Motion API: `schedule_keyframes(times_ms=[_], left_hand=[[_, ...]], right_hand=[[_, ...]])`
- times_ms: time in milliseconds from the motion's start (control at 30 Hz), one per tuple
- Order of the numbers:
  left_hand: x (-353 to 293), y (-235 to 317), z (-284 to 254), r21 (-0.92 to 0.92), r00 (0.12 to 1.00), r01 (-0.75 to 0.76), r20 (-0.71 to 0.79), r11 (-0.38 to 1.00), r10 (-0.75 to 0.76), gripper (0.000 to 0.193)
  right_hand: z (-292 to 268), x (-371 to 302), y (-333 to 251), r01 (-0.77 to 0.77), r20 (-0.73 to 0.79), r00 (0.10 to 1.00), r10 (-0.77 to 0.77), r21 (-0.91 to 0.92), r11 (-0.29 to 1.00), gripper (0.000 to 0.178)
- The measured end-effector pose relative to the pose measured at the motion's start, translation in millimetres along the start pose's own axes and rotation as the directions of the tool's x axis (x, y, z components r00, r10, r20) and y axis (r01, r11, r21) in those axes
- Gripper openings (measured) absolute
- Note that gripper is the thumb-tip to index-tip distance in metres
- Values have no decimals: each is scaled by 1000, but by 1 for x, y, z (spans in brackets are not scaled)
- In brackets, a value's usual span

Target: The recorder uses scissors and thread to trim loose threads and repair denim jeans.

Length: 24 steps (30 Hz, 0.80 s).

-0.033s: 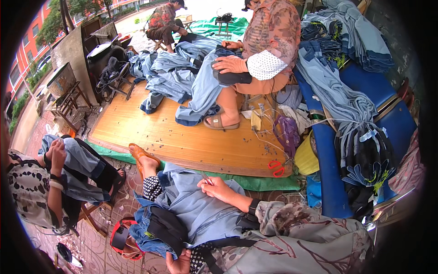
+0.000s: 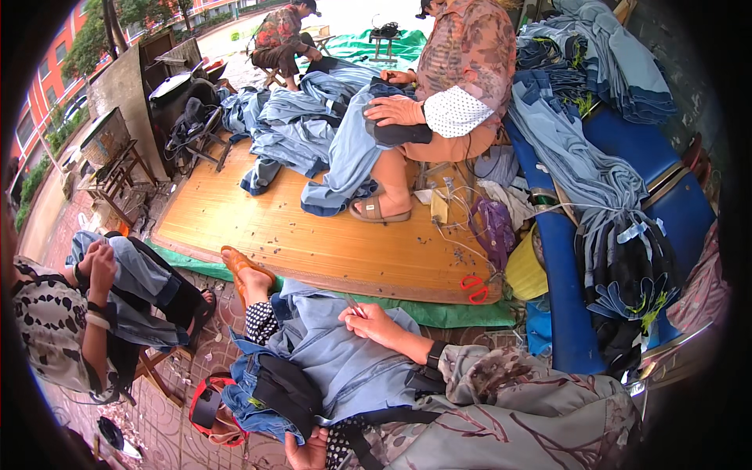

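Observation:
Light blue denim jeans [image 2: 345,368] lie spread over my lap, with a darker blue and black part [image 2: 286,388] folded over at the left. My right hand [image 2: 376,325] is closed and rests above the pale denim. A slim pointed tool [image 2: 354,305] sticks up between its thumb and fingers; its exact kind is unclear. At the lower edge, my left hand [image 2: 307,450] grips the dark edge of the jeans from below, its fingers partly hidden by the cloth. Polka-dot trousers and an orange-brown shoe [image 2: 249,266] show beyond the denim.
A wooden board [image 2: 352,258] bears red-handled scissors [image 2: 474,289] and dark scraps. Across it, a seated person handles jeans beside a denim heap [image 2: 294,125]. Another person [image 2: 63,321] sits at the left. Jeans bundles [image 2: 580,168] lie on a blue bench [image 2: 560,282]. A red basket [image 2: 205,407] stands beside me.
The person at the left has shifted their hands very slightly. My own hands, the tool and the jeans have not visibly moved.

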<state>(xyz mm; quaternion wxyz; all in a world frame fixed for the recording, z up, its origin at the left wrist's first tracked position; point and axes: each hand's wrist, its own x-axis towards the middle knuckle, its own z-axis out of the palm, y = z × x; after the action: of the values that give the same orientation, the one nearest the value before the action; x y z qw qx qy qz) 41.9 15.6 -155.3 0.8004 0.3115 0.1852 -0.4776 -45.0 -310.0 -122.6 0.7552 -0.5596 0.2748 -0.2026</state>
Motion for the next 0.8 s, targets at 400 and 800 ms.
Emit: schedule_keyframes(times_ms=[400, 800], left_hand=[[-5, 1, 5, 13, 1000, 2, 0, 1000, -2, 31], [5, 1, 2, -39, 923, -40, 380, 998, 52, 27]], right_hand=[[0, 0, 1, -2, -2, 1000, 2, 7, 1000, 17], [1, 0, 0, 11, -4, 1000, -11, 8, 1000, 18]])
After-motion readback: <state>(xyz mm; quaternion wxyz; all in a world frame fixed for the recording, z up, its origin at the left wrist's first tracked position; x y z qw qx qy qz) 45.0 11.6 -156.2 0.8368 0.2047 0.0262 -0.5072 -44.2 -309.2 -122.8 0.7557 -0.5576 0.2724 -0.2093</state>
